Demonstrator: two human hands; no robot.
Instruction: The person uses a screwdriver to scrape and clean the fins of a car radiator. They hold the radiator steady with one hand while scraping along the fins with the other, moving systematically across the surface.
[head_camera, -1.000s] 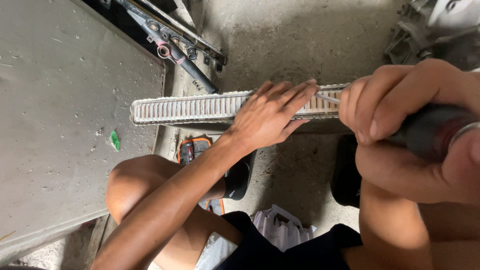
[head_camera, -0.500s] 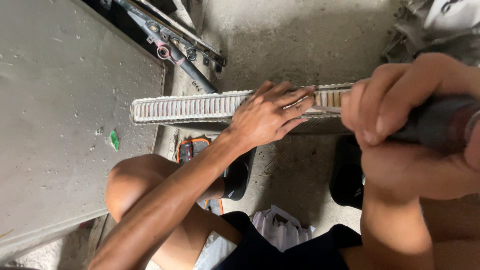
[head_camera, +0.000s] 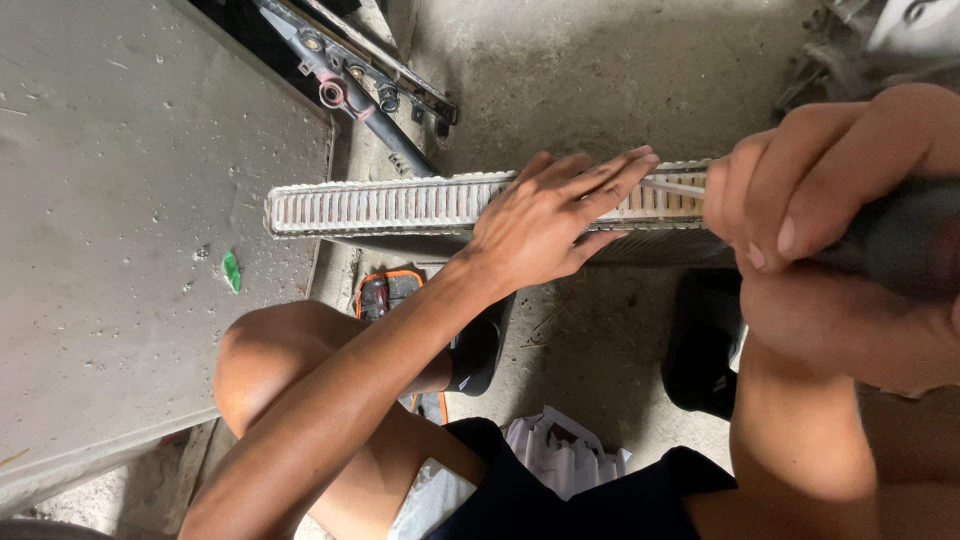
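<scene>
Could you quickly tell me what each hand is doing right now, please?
Left hand: open, flat on the finned radiator core.
Right hand: closed around a dark-handled tool, its thin shaft at the fins.

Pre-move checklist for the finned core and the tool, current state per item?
1. Left hand braces the finned core: ok, palm and fingers lie flat on its top edge.
2. Right hand grips the dark tool handle: ok, fingers wrapped around it.
3. Thin metal tool tip on the fins: ok, it meets the core just past the left fingertips.
4. Left fingers clear of the tip: not ok, they lie right next to it.
5. Core resting steady on the concrete floor: cannot tell, its underside is hidden.
6. Fin condition under the left hand: cannot tell, covered.
</scene>
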